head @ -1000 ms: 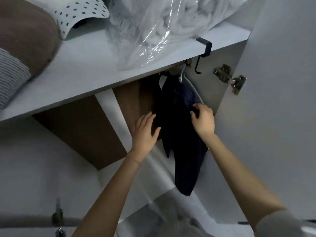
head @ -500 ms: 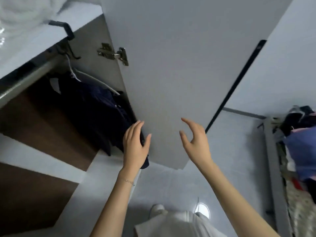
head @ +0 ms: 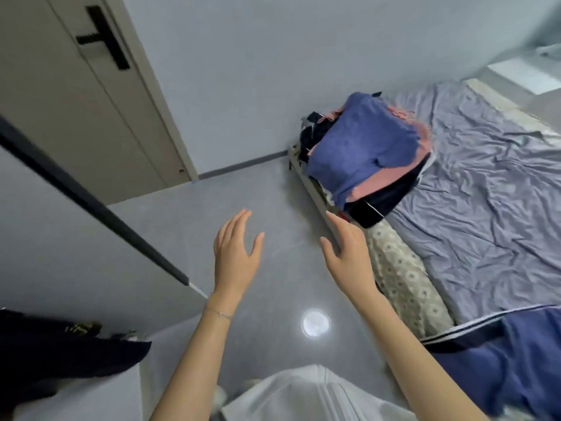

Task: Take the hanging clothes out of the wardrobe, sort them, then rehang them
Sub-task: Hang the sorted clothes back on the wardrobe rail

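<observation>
- A bedroom with a grey, glossy floor (head: 273, 189), a closed door (head: 76, 95) in the far wall, and a bed (head: 485, 208) along the right under a rumpled lilac sheet.
- The task's thing, a pile of clothes (head: 364, 156), sits on the bed's near corner by the wall: a blue garment on top, pink and dark pieces beneath, some spilling over the edge.
- Another blue garment (head: 516, 369) with a striped trim lies at the lower right; I cannot tell what it rests on.
- A dark garment (head: 60, 354) shows at the lower left, beside the white wardrobe door (head: 60, 238) with its black edge strip.
- The left hand (head: 235, 256) is raised over the floor, fingers spread, holding nothing.
- The right hand (head: 349, 253) is likewise bare and loosely spread, nearer the bed's edge, well short of the pile.
- The step, as I judge it, is fetching the next piece from the pile for sorting or rehanging.
- The next move calls for reaching to the top blue garment and lifting it without dragging the loose pieces off the bed.
</observation>
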Available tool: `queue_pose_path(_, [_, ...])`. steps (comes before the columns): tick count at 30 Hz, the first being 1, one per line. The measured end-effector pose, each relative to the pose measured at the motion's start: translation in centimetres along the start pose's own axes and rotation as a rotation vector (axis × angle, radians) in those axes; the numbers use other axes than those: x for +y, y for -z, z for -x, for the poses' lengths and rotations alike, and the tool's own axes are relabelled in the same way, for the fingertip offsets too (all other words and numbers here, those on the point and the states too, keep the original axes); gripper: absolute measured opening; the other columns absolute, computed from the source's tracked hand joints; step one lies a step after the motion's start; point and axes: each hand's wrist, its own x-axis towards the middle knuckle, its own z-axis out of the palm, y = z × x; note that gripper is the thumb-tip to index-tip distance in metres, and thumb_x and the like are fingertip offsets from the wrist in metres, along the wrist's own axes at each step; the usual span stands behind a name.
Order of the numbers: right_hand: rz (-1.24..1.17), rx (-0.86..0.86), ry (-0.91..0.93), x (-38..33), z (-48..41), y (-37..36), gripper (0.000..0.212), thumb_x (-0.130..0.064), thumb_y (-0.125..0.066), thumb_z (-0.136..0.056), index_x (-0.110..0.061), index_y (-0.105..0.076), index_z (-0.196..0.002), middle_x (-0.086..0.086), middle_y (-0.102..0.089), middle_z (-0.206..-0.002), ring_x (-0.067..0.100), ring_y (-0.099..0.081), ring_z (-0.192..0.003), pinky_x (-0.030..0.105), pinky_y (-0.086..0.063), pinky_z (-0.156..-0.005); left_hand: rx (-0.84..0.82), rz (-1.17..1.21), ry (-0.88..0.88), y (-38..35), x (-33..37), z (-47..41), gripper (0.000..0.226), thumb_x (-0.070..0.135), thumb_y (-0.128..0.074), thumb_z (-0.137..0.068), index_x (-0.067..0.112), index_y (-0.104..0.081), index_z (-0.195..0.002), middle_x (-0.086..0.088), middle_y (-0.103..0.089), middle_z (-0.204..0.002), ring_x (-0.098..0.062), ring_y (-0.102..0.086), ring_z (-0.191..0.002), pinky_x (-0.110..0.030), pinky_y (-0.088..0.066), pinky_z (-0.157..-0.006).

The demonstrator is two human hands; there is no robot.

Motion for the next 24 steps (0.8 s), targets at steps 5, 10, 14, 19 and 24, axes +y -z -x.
queue_pose_path(5, [0.058, 0.132, -0.194, 10.4, 1.0, 9.8, 0.048, -0.005, -0.064, -0.088, -0.007, -0.054, -0.135, 0.009, -0.059, -0.133, 0.028, -0.052, -0.121, 0.023, -0.03, -0.103, -0.162, 0.072, -0.122, -11.9, 9.4, -1.7, 0.048, 0.017, -0.065, -0.092, 0.005, -0.051, -0.137, -0.01, -0.051, -0.142, -0.033, -0.046, -0.131, -0.042, -0.032, -0.112])
queue_pose_path(10, [0.061, 0.281, -0.383, 17.8, 3.2, 17.9, 0.048, -0.01, -0.06, -0.093, -0.013, -0.049, -0.14, 0.004, -0.054, -0.138, 0.02, -0.046, -0.127, 0.033, -0.034, -0.11, -0.349, 0.154, -0.259, -21.2, 17.7, -3.0, 0.05, 0.017, -0.066, -0.092, 0.007, -0.051, -0.138, -0.009, -0.052, -0.141, -0.03, -0.044, -0.132, -0.047, -0.035, -0.112])
queue_pose_path(14, [0.064, 0.424, -0.559, 23.0, 4.9, 23.4, 0.049, -0.011, -0.058, -0.095, -0.013, -0.047, -0.142, 0.003, -0.053, -0.14, 0.02, -0.044, -0.129, 0.023, -0.029, -0.108, -0.473, 0.166, -0.406, -28.1, 23.7, -3.9, 0.049, 0.013, -0.067, -0.09, 0.005, -0.052, -0.136, -0.009, -0.053, -0.14, -0.03, -0.047, -0.13, -0.048, -0.035, -0.111])
queue_pose_path(19, [0.087, 0.54, -0.741, 29.5, 6.5, 28.8, 0.05, -0.016, -0.058, -0.096, -0.014, -0.045, -0.144, 0.004, -0.051, -0.142, 0.022, -0.042, -0.131, 0.039, -0.034, -0.112, -0.649, 0.153, -0.543, -37.0, 30.9, -4.2, 0.05, 0.018, -0.064, -0.093, 0.005, -0.049, -0.138, -0.009, -0.052, -0.142, -0.03, -0.044, -0.133, -0.047, -0.033, -0.112])
queue_pose_path(24, [0.06, 0.695, -0.899, 36.1, 7.0, 34.2, 0.05, -0.017, -0.055, -0.097, -0.015, -0.042, -0.146, 0.005, -0.046, -0.147, 0.022, -0.037, -0.137, 0.041, -0.032, -0.114, -0.828, 0.164, -0.677, -46.4, 38.8, -4.1, 0.049, 0.023, -0.06, -0.096, 0.009, -0.046, -0.141, -0.006, -0.048, -0.145, -0.026, -0.04, -0.137, -0.049, -0.031, -0.113])
